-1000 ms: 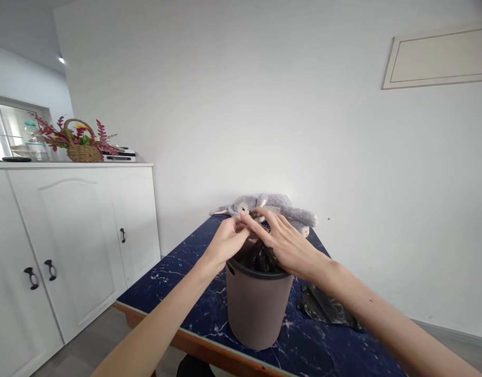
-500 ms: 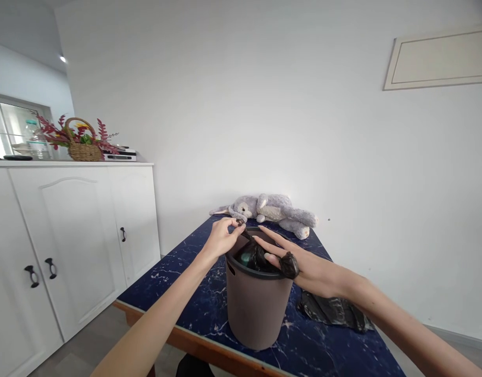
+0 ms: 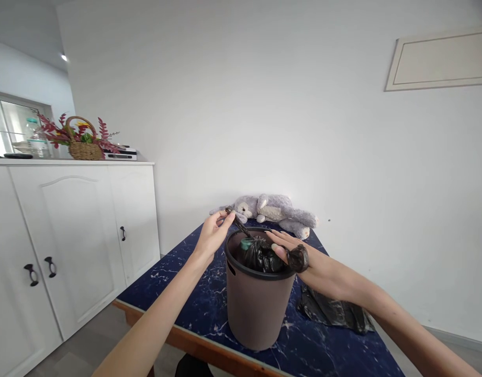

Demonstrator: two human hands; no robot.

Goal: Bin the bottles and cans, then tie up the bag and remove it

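Note:
A brown-grey trash can (image 3: 260, 314) with a dark rim stands upright on the table. Gathered inside its mouth is a black garbage bag (image 3: 262, 257), with a bit of green showing at its top. My left hand (image 3: 214, 233) pinches one twisted end of the bag, drawn taut up and left above the rim. Over the right side of the rim, my right hand (image 3: 313, 264) has its fingers stretched forward. A bunched end of black plastic (image 3: 298, 258) is caught at its thumb and palm; part of that hold is hidden.
Another black plastic bag (image 3: 335, 311) lies flat at the table's right. A grey plush rabbit (image 3: 274, 209) lies along the back edge of the blue marbled table (image 3: 201, 298). White cabinets (image 3: 71, 235) stand to the left, with a flower basket (image 3: 85, 150) on top.
My left hand has moved up and left, pulling out a longer twisted strand. My right hand has shifted slightly right, with the bunched plastic still at its thumb.

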